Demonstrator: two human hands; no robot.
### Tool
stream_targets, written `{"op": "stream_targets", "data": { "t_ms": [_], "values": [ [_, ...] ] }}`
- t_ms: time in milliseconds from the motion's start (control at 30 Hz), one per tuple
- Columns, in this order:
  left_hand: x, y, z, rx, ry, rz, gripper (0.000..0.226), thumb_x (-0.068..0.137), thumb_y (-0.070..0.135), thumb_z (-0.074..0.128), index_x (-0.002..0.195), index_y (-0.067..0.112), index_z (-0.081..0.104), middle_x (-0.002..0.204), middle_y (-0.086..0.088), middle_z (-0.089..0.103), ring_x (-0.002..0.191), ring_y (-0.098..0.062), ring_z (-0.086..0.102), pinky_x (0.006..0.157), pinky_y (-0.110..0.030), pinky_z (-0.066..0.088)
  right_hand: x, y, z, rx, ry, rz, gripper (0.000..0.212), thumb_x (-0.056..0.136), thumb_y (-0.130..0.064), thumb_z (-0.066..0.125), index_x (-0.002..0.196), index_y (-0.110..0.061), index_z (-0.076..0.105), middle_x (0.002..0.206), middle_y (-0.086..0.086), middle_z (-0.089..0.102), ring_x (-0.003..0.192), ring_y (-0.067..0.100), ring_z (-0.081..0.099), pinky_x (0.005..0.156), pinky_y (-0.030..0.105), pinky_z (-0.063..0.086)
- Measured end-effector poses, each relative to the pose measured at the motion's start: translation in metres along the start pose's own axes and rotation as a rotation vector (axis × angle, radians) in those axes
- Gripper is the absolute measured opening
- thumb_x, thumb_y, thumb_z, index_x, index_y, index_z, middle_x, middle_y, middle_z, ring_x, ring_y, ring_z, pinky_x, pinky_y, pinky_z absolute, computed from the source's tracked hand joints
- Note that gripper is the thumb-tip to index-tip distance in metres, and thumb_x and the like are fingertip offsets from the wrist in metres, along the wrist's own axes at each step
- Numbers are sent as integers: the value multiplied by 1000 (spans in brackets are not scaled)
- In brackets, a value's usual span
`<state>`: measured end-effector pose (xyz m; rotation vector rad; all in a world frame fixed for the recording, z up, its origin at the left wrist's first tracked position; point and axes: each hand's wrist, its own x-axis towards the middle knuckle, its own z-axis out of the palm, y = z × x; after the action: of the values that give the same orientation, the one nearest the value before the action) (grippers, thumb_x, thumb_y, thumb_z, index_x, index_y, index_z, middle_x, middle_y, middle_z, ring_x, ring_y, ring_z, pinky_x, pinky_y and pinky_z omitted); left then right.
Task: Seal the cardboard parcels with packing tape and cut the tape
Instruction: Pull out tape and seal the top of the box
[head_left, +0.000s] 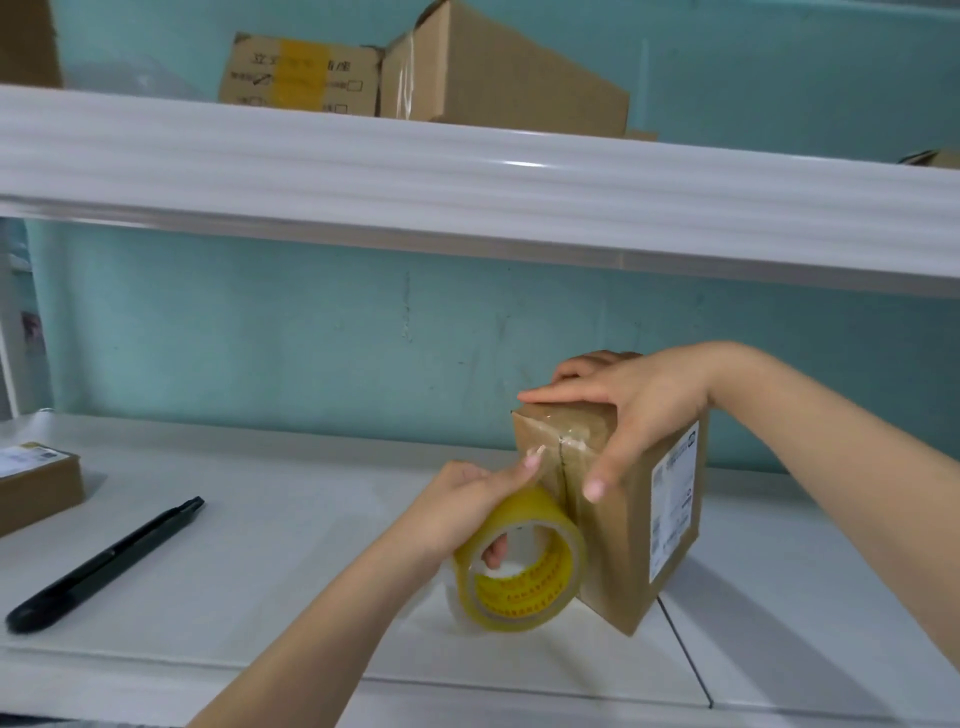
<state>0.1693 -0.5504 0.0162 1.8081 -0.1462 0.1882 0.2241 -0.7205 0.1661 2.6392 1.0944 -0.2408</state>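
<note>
Upper shelf: a white upper shelf (467, 192) crosses the whole view above the hands; two cardboard boxes (498, 73) stand on it against the turquoise wall.
Left side: a flat parcel (36, 483) with a label lies at the left edge of the white surface (285, 571). A black cutter (104, 561), long and thin, lies near it, well apart from both hands.
In the way: the left hand and the roll cover the lower part of the parcel's seam.
Parcel: the parcel (639, 519) stands on the surface at the right of the middle. A white label is on its right face, a seam runs down its front face, and clear tape lies over the top edge.
Tape roll: the yellow tape roll (519, 566) touches the front face, low down.
Left hand: the left hand (467, 509) grasps the roll with one finger through its core. The index finger (527, 465) is stretched and presses the front face just beside the seam.
Right hand: the right hand (628, 400) clasps the parcel from above, fingers (561, 397) flat across the top, thumb (597, 480) down the front.
</note>
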Motion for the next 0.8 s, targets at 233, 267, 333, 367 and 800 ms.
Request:
{"op": "stream_targets", "data": {
  "t_ms": [233, 267, 333, 367, 800],
  "values": [
    [-24, -30, -3, -407, -248, 115, 46, 72, 53, 69, 74, 8, 68, 54, -8, 61, 52, -19, 57, 58, -27, 48, -1, 4, -10, -116, -149, 32, 137, 28, -73, 74, 132, -62, -14, 152, -19, -4, 143, 14, -5, 116, 40, 13],
    [-26, -29, -6, -416, -246, 133, 43, 69, 50, 74, 74, 8, 67, 56, -7, 61, 52, -18, 56, 58, -27, 46, -1, 4, -10, -131, -143, 37, 137, 30, -70, 77, 132, -61, -14, 151, -17, -1, 143, 16, -2, 115, 41, 16],
    [-28, -28, -16, -431, -230, 159, 39, 65, 47, 79, 69, 11, 65, 54, -6, 59, 48, -17, 54, 57, -28, 45, 0, 2, -5, -118, -53, 7, 132, 32, -64, 81, 135, -59, -2, 144, -14, 16, 137, 15, 15, 112, 39, 25],
    [-29, -28, -22, -449, -228, 164, 39, 64, 47, 79, 66, 11, 65, 53, -8, 59, 46, -18, 54, 57, -29, 44, 0, 2, -1, -84, 24, -25, 126, 31, -63, 81, 135, -55, 9, 137, -12, 26, 131, 13, 23, 109, 36, 30],
    [-35, 36, -78, -173, -141, 222, 49, 55, 61, 79, 53, 14, 64, 40, -10, 58, 31, -13, 51, 40, -16, 43, -17, 29, 38, 611, 611, -319, 103, 29, -53, 83, 122, -58, 39, 126, -33, 43, 118, -12, 44, 94, 5, 34]
  ]
}}
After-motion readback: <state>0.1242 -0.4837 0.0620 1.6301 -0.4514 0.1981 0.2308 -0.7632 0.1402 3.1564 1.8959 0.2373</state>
